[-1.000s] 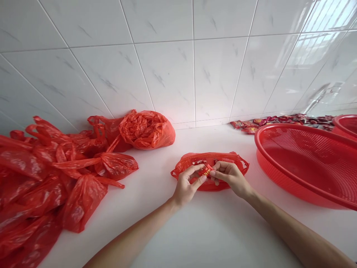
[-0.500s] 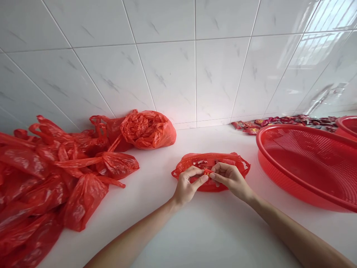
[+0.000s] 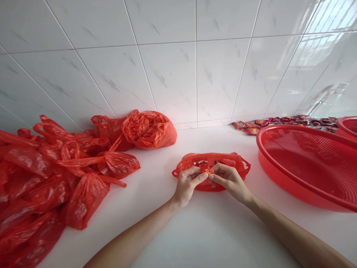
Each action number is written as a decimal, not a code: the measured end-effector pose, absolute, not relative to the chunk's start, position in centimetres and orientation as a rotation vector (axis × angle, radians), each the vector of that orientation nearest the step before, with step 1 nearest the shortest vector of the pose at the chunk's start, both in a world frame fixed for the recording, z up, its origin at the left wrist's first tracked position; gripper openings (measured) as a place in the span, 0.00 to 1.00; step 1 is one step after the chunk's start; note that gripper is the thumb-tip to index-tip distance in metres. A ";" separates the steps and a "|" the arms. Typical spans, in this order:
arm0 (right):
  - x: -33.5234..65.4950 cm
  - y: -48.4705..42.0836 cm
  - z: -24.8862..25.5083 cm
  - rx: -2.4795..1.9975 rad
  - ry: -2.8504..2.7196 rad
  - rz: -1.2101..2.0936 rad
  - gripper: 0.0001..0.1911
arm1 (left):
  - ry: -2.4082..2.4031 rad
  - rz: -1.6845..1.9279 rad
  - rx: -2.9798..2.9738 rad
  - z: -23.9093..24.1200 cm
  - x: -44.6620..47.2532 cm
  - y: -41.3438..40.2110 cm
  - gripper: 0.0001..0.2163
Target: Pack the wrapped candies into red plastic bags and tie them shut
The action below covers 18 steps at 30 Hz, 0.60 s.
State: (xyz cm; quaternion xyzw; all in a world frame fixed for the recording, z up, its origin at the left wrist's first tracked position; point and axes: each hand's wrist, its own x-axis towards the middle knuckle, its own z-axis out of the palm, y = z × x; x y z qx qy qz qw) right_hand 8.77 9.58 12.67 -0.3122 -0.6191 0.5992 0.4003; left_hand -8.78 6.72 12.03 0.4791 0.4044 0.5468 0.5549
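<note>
A small red wrapped candy (image 3: 207, 170) is pinched between my left hand (image 3: 187, 185) and my right hand (image 3: 230, 181), the fingertips of both closed on it. The two hands meet just over the near rim of an open red plastic bag (image 3: 240, 165) that lies on the white counter (image 3: 178, 230). A few dark pieces show inside the bag.
A heap of tied red plastic bags (image 3: 41, 178) fills the left side, with a fuller knotted one (image 3: 149, 129) by the tiled wall. A big red mesh basket (image 3: 309, 163) stands at the right, a second basket's rim (image 3: 347, 124) behind it, and loose wrapped candies (image 3: 281, 122) lie along the wall.
The candy has been turned and drawn in between the fingertips, so less of it shows. Both hands stay at the bag's near rim.
</note>
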 end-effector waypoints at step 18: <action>9.2 9.9 12.5 -0.772 -1.667 1.466 0.20 | 0.888 1.214 1.085 11.9 -9.0 6.9 0.07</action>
